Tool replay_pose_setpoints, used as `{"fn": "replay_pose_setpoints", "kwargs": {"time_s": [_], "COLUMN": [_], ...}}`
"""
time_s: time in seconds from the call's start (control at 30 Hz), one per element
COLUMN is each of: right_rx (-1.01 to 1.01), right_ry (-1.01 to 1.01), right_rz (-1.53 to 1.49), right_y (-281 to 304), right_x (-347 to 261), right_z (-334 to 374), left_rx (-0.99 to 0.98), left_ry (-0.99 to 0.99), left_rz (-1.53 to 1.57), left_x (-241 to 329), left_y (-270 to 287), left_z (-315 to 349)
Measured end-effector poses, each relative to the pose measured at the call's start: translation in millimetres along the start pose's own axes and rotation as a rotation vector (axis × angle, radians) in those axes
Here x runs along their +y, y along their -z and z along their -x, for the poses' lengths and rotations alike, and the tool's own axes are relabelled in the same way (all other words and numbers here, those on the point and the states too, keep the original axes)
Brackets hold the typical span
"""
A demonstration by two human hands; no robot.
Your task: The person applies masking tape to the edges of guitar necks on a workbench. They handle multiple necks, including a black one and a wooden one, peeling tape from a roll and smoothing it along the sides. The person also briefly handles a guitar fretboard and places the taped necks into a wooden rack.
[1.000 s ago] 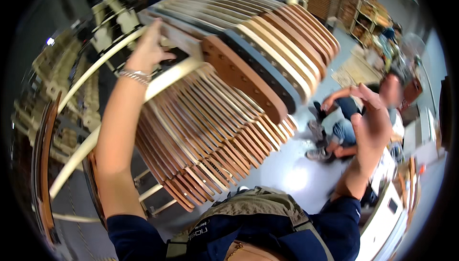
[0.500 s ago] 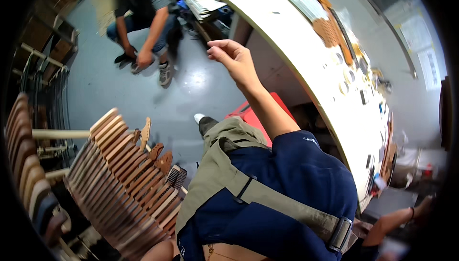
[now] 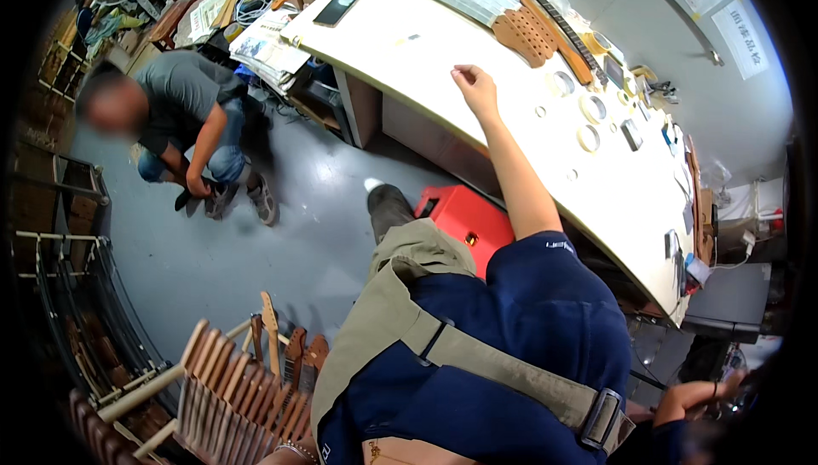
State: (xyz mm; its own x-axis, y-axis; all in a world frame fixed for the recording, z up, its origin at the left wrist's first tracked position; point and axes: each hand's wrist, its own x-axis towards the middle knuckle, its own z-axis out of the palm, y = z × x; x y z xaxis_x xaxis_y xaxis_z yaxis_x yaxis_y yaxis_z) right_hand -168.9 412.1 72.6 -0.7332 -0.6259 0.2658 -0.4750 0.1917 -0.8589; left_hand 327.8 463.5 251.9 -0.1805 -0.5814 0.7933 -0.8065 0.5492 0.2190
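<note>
My right hand (image 3: 479, 92) is held out over the near part of the pale worktable (image 3: 409, 81), its fingers loosely bent and nothing visible between them. To its right lie rolls of tape (image 3: 590, 109), and beyond it are a brown guitar headstock (image 3: 521, 37) and a dark fretboard (image 3: 554, 17). My left hand (image 3: 277, 458) shows only as a sliver at the bottom edge, beside a beaded bracelet. Its fingers are cut off from view. Close by stands a rack of wooden guitar necks (image 3: 234, 388).
A red plastic box (image 3: 464, 226) stands on the floor against the table. At the left a person (image 3: 192, 103) crouches near their shoes. A phone (image 3: 337, 7) lies on the table's far left end. Another person's arm (image 3: 694, 397) shows at the lower right.
The view has turned and shifted, bringing more of the table in. My right hand has moved from above the floor to over the table. The crouching person has bent lower.
</note>
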Motion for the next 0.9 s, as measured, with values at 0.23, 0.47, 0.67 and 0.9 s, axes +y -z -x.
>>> {"fn": "replay_pose_setpoints", "kwargs": {"time_s": [0.23, 0.47, 0.67, 0.9], "right_rx": [0.049, -0.052, -0.139, -0.264], "right_ry": [0.068, 0.089, 0.048, 0.235], "right_rz": [0.698, 0.888, 1.031, 0.899], "right_y": [-11.7, -23.4, -41.3, -64.0], "right_x": [82.3, 119.3, 98.9, 127.0], "right_z": [-209.0, -294.2, -286.3, -275.6], "left_rx": [0.045, 0.073, 0.093, 0.129], "left_ry": [-0.106, -0.110, -0.095, -0.072], "left_rz": [-0.231, -0.431, -0.566, -0.639], "left_x": [26.9, 42.1, 48.6, 46.0], "left_y": [-125.8, -193.2, -201.4, -187.1], "left_z": [-85.6, -143.9, -161.3, -164.9]}}
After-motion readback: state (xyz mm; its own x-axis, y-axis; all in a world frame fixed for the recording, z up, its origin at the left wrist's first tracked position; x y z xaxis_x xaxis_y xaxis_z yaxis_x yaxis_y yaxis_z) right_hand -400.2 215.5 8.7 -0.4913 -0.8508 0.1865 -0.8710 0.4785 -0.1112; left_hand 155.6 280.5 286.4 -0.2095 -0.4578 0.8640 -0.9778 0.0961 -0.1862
